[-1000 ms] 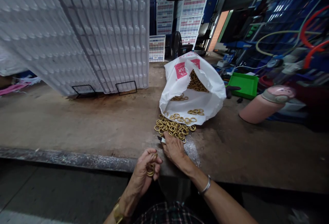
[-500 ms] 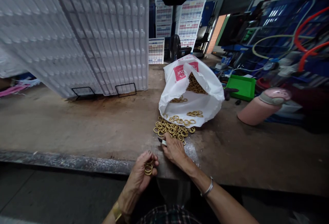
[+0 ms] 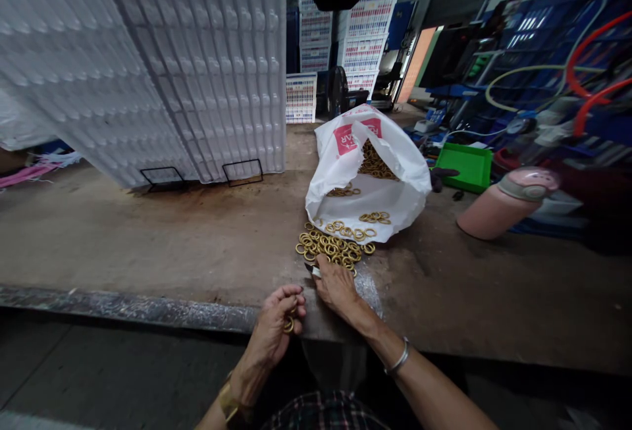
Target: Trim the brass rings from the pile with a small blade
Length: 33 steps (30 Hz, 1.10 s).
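My left hand point(image 3: 279, 321) is closed around a few brass-coloured rings point(image 3: 289, 326), held just over the table's front edge. To its right, my right hand point(image 3: 337, 288) grips a small tool point(image 3: 316, 272) with a white body and a dark pointed tip. The fingers of that hand reach the near side of a loose pile of brass-coloured rings point(image 3: 326, 243) on the table. Whether they touch a ring there is hidden. Behind the pile, a white sack point(image 3: 320, 166) lies with its mouth facing me, and more rings show inside it.
Pale ribbed plastic trays point(image 3: 222, 74) stand upright at the left, on black wire stands point(image 3: 241, 172). A pink bottle point(image 3: 494, 209) and a green tray point(image 3: 464, 166) are on the right of the brown table point(image 3: 148, 239). White crates point(image 3: 365, 35) are stacked behind.
My left hand has turned slightly and its fingers have shifted over the rings, so less of them shows. My right hand has barely moved.
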{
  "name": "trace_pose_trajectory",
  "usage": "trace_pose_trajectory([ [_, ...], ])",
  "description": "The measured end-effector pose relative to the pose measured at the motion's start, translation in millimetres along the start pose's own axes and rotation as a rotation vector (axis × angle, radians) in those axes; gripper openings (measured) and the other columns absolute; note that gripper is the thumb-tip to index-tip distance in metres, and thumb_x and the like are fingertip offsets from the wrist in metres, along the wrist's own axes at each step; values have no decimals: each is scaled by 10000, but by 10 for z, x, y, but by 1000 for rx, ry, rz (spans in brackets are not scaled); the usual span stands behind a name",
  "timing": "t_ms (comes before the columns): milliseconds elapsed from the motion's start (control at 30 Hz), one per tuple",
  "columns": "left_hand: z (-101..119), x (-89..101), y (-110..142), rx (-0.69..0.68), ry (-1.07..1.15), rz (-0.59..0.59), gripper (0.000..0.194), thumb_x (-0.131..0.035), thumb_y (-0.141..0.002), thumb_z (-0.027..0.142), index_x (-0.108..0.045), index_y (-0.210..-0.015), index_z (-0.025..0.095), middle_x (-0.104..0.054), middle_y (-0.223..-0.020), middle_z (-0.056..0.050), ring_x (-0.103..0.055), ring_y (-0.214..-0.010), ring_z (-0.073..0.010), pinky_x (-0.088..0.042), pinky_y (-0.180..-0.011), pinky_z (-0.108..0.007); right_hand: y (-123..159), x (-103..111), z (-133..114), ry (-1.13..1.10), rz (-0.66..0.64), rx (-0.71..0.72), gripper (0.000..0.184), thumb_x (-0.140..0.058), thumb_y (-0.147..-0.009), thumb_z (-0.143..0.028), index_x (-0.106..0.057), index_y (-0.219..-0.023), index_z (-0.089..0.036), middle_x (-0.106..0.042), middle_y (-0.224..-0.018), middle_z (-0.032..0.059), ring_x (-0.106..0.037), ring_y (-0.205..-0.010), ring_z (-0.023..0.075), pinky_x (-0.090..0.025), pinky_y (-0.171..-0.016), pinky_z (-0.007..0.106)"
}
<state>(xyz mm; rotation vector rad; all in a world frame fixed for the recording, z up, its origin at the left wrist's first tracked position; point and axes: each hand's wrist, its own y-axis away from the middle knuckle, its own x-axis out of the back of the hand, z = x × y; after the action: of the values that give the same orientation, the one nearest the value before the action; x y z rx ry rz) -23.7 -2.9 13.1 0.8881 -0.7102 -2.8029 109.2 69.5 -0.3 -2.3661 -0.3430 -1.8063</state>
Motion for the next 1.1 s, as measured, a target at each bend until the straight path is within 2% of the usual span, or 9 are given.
trace_pose_trajectory([
  [133, 4, 3, 3, -7, -11, -5, 347, -732, -573, 267, -551, -837, 134, -555, -681, 7, -516, -526, -73, -301, -375, -147, -21, -13, 32, -57, 3, 17, 160, -421, -812, -201, -478, -956, -163, -647, -783, 65, -606, -699, 181, -293, -576, 256],
  [233, -1, -3, -3, -37, -46, 13, 390, -721, -597, 344, -512, -869, 158, -519, -625, 40, -467, -479, -59, -291, -369, -142, 24, -11, 67, -166, 29, 69, 165, -442, -776, -161, -488, -934, -171, -631, -769, 42, -584, -686, 162, -294, -584, 244],
  [333, -4, -21, -13, -99, -153, 52, 439, -677, -637, 426, -478, -938, 174, -494, -600, 59, -430, -450, -58, -289, -357, -144, 117, -9, 89, -324, 51, 157, 155, -439, -757, -129, -494, -890, -187, -603, -746, 15, -555, -669, 139, -309, -596, 225],
  [433, -2, -42, -25, -110, -293, 52, 466, -628, -669, 484, -481, -978, 167, -485, -591, 59, -423, -437, -59, -291, -355, -149, 214, 5, 74, -448, 28, 185, 75, -435, -783, -179, -489, -832, -199, -559, -683, -7, -517, -616, 130, -320, -573, 216],
  [600, -7, -63, -22, -89, -427, 13, 382, -597, -691, 505, -520, -837, 160, -443, -546, 72, -374, -397, -43, -286, -359, -150, 288, 78, -5, -597, 1, 196, 31, -452, -781, -223, -474, -774, -202, -519, -659, -24, -482, -612, 122, -344, -566, 212],
  [700, -12, -63, -4, -119, -461, 41, 362, -585, -697, 513, -514, -768, 165, -436, -536, 72, -369, -395, -45, -293, -366, -153, 280, 122, -39, -733, -27, 171, 82, -445, -785, -268, -479, -754, -200, -513, -672, -31, -476, -644, 117, -359, -581, 208],
  [933, -42, -47, 16, -235, -568, 48, 345, -540, -747, 495, -554, -784, 153, -437, -541, 57, -387, -419, -53, -320, -379, -156, 263, 139, -102, -918, -152, 36, 244, -381, -822, -356, -455, -660, -188, -432, -564, -56, -395, -530, 88, -317, -497, 195],
  [1100, -34, -45, 26, -144, -527, -3, 353, -538, -742, 506, -534, -828, 164, -465, -579, 56, -395, -412, -51, -317, -377, -161, 262, 98, -115, -893, -113, 7, 222, -417, -790, -349, -467, -648, -186, -418, -567, -56, -393, -552, 91, -317, -514, 199],
])
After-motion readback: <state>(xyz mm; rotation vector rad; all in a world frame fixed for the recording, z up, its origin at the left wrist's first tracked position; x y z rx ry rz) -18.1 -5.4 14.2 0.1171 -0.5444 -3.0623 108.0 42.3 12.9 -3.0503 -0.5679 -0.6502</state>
